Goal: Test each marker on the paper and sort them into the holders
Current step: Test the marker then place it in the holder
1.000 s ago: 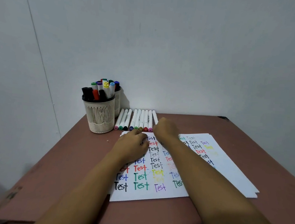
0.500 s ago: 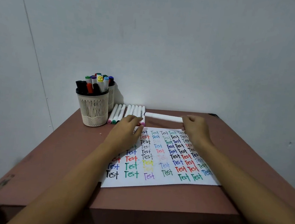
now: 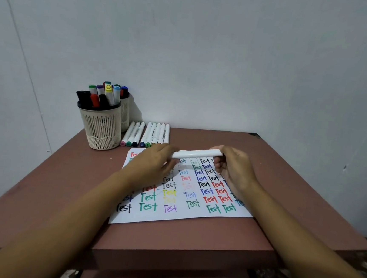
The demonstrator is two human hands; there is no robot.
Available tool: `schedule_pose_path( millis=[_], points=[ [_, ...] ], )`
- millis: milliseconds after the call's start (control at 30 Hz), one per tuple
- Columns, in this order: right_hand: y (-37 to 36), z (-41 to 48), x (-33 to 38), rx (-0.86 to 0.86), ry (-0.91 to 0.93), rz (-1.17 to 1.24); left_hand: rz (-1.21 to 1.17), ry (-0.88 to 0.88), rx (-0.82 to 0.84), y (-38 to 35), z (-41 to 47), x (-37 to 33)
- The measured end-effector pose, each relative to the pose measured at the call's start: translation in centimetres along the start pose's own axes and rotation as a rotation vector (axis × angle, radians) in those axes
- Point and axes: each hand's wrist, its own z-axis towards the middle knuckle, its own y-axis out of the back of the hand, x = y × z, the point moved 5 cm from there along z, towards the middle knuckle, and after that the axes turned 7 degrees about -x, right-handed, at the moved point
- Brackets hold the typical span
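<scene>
Nearest on the brown table lies a white paper. We read one word across it in hand-lettered rows: "Test", in black, green, purple, yellow, blue and red, some of it faint. Above the sheet's far half we see a marker held level, with a plain white barrel and its ends hidden in the hands. The left hand curls its fingers round the left end, and the right hand grips the right end, fingers folded under. Beyond, a row of white markers lies side by side, coloured ends toward us and barrel print too small to read. Left of them stand the cream slotted front holder and rear holder, both packed with upright markers.
</scene>
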Motion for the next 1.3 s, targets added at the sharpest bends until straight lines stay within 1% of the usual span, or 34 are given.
schedule_pose_path(
  millis=[100,133,167,233,300,400,600,800,967,1000,1067,1133,1200,1300],
  points=[
    [-0.3,0.0,-0.1,0.059,-0.113,0.248,0.021,0.034,0.055,-0.3,0.1,-0.1],
    [-0.6,-0.1,-0.3,0.109,-0.142,0.272,0.011,0.043,0.064,-0.4,0.2,-0.2],
    [-1.0,-0.3,-0.4,0.166,-0.159,0.242,-0.017,0.052,0.064,-0.5,0.2,-0.2],
    [-1.7,-0.6,-1.0,0.247,-0.152,0.106,-0.096,0.058,0.059,-0.6,0.2,-0.4],
    [-2.1,-0.8,-1.4,0.263,-0.115,0.031,-0.151,0.054,0.058,-0.6,0.2,-0.8],
    [-2.0,-0.8,-1.3,0.259,-0.068,0.037,-0.2,0.062,0.066,-0.5,0.2,-1.0],
    [-2.2,-1.0,-1.1,0.303,-0.012,0.034,-0.252,0.081,0.066,-0.4,0.2,-1.0],
    [-2.0,-0.9,-0.8,0.302,0.013,0.041,-0.241,0.132,0.073,-0.5,0.2,-0.8],
    [-2.1,-0.9,-0.9,0.284,0.033,-0.02,-0.269,0.204,0.101,-0.7,0.0,-0.2],
    [-2.0,-0.8,-0.8,0.26,0.012,0.007,-0.277,0.231,0.106,-0.7,0.0,0.0],
    [-1.4,-0.3,-0.7,0.191,-0.063,0.144,-0.315,0.292,0.095,-0.6,-0.2,0.4],
    [-0.5,0.3,-0.5,0.149,-0.141,0.286,-0.362,0.351,0.044,-0.3,-0.2,0.9],
    [0.4,0.8,-0.2,0.143,-0.193,0.384,-0.407,0.419,-0.014,-0.1,-0.1,1.5],
    [1.4,1.3,-0.1,0.128,-0.174,0.389,-0.503,0.56,-0.084,-0.3,-0.2,3.1]
  ],
)
